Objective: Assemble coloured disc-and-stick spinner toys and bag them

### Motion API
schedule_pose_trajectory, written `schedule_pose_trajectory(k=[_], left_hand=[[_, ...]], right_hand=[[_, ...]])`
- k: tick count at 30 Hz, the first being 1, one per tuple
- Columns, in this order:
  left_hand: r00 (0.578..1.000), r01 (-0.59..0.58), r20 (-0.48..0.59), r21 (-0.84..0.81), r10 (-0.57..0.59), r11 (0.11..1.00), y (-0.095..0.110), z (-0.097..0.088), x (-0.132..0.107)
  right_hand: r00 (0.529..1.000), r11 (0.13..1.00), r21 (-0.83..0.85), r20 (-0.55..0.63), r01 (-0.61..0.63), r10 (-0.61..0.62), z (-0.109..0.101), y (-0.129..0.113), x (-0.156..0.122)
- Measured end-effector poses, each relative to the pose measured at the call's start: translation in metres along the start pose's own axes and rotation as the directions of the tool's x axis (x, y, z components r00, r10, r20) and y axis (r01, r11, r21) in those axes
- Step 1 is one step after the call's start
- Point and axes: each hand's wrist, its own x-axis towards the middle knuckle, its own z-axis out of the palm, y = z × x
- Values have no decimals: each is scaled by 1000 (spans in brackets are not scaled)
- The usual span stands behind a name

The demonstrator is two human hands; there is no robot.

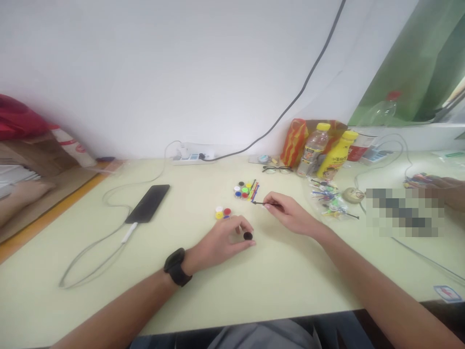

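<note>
A small round black disc [247,236] sits between the thumb and fingertips of my left hand [220,242], which wears a black watch [177,266]. My right hand [286,211] pinches a thin black plastic stick [262,203] whose pointed end faces left. Just behind my left hand lies a small group of discs, among them a yellow disc [219,215] and a red disc [227,212]; my fingers partly cover a blue one. Farther back is another cluster with a blue disc [238,194], beside several coloured sticks [255,190].
A phone [148,203] with a looped white cable lies left. Behind are eyeglasses [277,169], a power strip [194,159], a clear bottle [313,150] and a yellow bottle [336,156]. Right is a plastic bag of coloured sticks [329,198]. Other people's hands show at both sides.
</note>
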Motion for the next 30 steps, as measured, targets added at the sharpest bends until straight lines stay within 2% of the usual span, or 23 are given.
schedule_pose_trajectory(k=[3, 6, 11, 16, 23, 30], left_hand=[[992, 104, -39, -236, -116, 966, 0, 8, 0], [978, 186, -17, -390, -209, 902, -1, 14, 2], [960, 245, 7, -509, -281, 825, -4, 13, 5], [968, 203, -36, -473, -249, 857, -5, 10, 9], [981, 138, -71, -400, -181, 906, -1, 11, 8], [981, 74, -162, -193, -107, 978, -8, 8, 3]], right_hand=[[996, 996, 80, -78, 48, -41, 14, -12, -1], [985, 981, 164, -152, 106, -81, 22, -21, -4], [994, 952, 292, -82, 90, -69, 29, -26, -8], [998, 937, 347, 31, 37, -51, 35, -26, -9], [996, 969, 228, 2, 91, -94, 38, -25, -11], [998, 991, 127, 26, 48, -52, 33, -25, -10]])
